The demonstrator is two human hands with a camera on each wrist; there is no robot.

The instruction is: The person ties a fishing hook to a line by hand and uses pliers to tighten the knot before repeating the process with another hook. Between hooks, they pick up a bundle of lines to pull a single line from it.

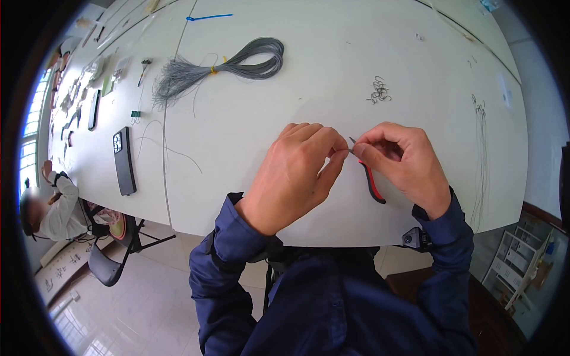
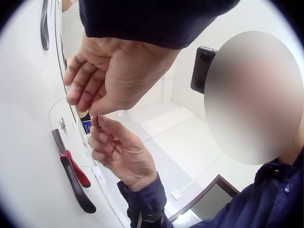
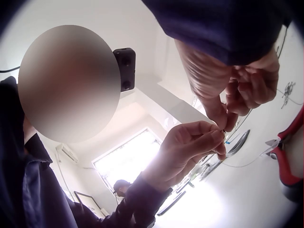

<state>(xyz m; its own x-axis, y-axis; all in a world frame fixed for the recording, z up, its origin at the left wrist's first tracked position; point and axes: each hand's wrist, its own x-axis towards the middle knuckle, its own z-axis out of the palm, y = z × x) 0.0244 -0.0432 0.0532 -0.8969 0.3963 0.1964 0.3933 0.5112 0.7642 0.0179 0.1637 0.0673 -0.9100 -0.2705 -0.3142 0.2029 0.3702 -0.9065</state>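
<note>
My left hand and right hand meet over the white table, thumbs and forefingers pinching at one spot. Between them is a thin grey line, which trails in a loose loop beside the hands in the left wrist view. Whether a hook sits on it at the fingertips I cannot tell. Under the right hand lie red-and-black pliers, their jaw tips showing just past the fingers. Beyond the hands is a small pile of hooks. Hooks with long lines attached lie at the right.
A bundle of grey line tied in yellow lies at the back left, near a blue cable tie. Further left are a phone, a green binder clip and scattered items. Another person sits at the far left.
</note>
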